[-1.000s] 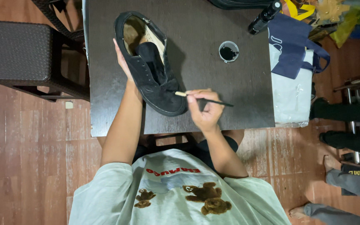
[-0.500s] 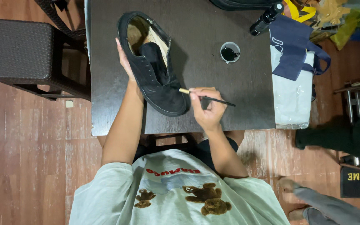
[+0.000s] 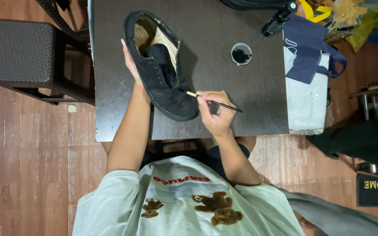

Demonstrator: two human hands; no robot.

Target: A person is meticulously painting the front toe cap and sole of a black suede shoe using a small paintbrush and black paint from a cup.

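Item: black shoe, tilted on its side on the dark table. My left hand is gripping it along the far side; its long axis is running away from me and leftward, toe pointing back toward my right hand. My right hand, the nearer one to the toe, is pinching a thin brush, its tip touching the toe and handle trailing rightward. Small dish of black liquid is sitting beyond my right hand; dark bottle farther off.
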